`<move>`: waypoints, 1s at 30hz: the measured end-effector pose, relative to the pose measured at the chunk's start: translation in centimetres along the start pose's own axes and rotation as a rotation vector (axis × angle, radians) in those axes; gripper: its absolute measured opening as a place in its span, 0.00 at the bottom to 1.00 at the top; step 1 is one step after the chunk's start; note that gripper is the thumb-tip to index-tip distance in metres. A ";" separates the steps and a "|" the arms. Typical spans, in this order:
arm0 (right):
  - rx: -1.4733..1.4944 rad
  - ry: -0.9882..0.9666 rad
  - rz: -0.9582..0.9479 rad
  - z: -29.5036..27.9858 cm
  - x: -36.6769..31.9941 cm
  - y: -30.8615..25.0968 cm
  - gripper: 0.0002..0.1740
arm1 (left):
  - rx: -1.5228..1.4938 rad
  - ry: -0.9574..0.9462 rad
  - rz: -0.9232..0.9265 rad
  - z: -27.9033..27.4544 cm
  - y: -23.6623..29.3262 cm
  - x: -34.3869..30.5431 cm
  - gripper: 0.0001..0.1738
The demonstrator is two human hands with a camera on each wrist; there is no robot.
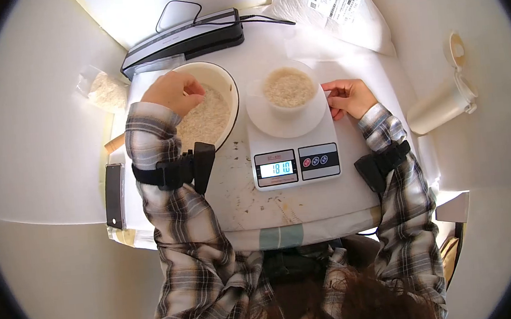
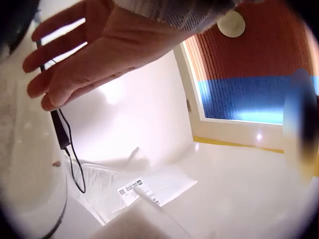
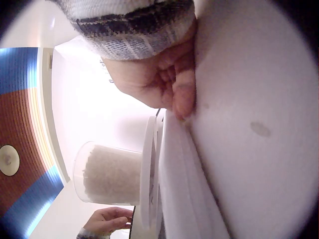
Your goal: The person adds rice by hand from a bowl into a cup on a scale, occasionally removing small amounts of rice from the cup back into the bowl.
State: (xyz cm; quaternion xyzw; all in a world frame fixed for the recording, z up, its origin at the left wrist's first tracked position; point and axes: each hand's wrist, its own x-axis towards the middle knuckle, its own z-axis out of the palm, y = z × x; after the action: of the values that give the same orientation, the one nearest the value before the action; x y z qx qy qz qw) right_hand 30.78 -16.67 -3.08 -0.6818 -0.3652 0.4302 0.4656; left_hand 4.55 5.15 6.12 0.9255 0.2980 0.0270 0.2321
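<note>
My left hand [image 1: 172, 95] hovers over the white dark-rimmed bowl [image 1: 233, 94], which holds rice [image 1: 208, 116]. In the left wrist view its fingers [image 2: 75, 57] reach out nearly straight, the thumb close to the index finger, and nothing shows between them. A white kitchen scale [image 1: 294, 150] stands right of the bowl, its lit display [image 1: 277, 168] reading 181.0. On its round platform sits a clear cup [image 1: 289, 90] filled with rice. My right hand [image 1: 350, 98] rests beside the scale, fingers loosely bent, fingertips right at its side edge.
Behind the bowl lies a long black-and-silver appliance [image 1: 184, 41] with a black cord. A white plastic package [image 1: 334, 13] fills the back right. A bag of rice [image 1: 107, 92] and a phone [image 1: 114, 196] are at the left; an open-lidded pale bottle [image 1: 442, 105] is at the right.
</note>
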 end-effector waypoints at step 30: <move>0.062 -0.015 -0.031 -0.2 0.3 0.5 0.18 | 0.141 -0.270 -0.168 4.3 -1.8 1.6 0.02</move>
State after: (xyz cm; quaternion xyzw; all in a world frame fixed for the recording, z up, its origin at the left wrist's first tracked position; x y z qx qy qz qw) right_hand 31.16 -16.63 -3.62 -0.6580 -0.3655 0.4392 0.4904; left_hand 5.72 5.60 1.37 0.9065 0.3417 -0.1382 0.2059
